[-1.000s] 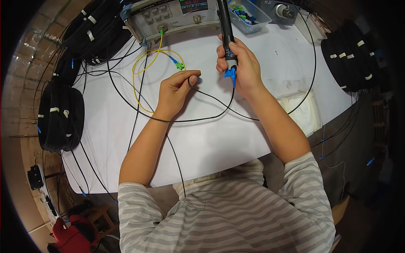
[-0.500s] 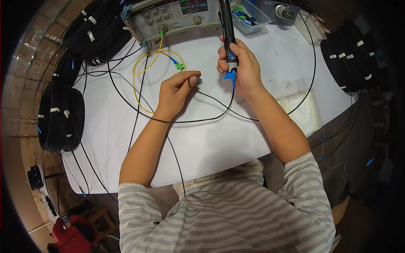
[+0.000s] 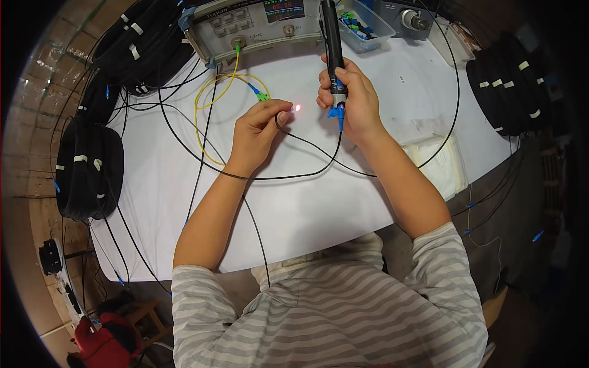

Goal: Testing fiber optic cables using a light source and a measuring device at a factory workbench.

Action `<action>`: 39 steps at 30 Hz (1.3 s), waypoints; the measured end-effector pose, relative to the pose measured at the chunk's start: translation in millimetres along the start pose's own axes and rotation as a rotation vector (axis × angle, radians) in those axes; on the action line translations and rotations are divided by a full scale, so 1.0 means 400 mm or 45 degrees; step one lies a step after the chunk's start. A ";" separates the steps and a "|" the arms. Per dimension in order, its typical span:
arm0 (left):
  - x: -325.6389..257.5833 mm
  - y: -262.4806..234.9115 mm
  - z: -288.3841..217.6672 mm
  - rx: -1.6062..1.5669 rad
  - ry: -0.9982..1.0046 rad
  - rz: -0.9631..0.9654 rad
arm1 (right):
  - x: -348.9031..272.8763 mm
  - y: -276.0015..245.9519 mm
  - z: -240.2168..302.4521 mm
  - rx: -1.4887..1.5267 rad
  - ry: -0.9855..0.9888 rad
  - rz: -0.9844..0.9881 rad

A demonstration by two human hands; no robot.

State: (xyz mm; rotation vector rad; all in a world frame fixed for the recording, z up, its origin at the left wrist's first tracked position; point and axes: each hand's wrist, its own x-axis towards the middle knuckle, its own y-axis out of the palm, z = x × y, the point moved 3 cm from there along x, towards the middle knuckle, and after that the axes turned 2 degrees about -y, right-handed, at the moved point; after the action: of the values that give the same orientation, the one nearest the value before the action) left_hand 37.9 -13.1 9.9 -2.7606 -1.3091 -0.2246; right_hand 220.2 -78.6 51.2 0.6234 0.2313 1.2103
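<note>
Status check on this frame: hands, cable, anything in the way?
Left hand pinching black cable end, tip glowing red. Right hand gripping black pen-shaped tester, blue connector at its base. Yellow cable alongside, not blocking.

The table [image 3: 343, 202] is white. The pen tool [image 3: 332, 43] in the right hand [image 3: 353, 101] is black with a blue connector [image 3: 337, 112] at its near end. The cable [image 3: 294, 175] pinched by the left hand [image 3: 261, 126] is black; its tip [image 3: 297, 108] glows red. The far-left cable loop [image 3: 205, 116] is yellow with a green plug [image 3: 262, 95]. The meter [image 3: 251, 24] is grey. The coils [image 3: 89, 162] at left are black with white ties. The shirt [image 3: 331, 319] is grey-and-white striped.
</note>
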 end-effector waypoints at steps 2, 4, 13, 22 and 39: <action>0.002 -0.010 -0.003 0.230 0.087 0.004 | 0.001 -0.003 -0.002 0.013 0.000 0.007; 0.003 -0.014 -0.007 0.488 0.161 0.020 | 0.001 -0.005 -0.003 -0.005 0.011 0.016; -0.014 -0.007 0.002 -0.182 -0.177 0.397 | -0.003 0.000 -0.010 0.073 0.102 -0.061; -0.021 0.021 -0.016 -0.277 -0.209 0.477 | -0.003 0.000 -0.036 0.324 0.154 0.103; -0.037 0.054 -0.026 0.132 -0.346 0.307 | -0.003 0.020 -0.056 0.168 0.023 -0.127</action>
State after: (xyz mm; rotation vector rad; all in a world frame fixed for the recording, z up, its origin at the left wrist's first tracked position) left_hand 44.4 -39.3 17.4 -2.8979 -0.9851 0.2350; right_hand 202.5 -70.7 37.5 0.7075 0.3555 1.1110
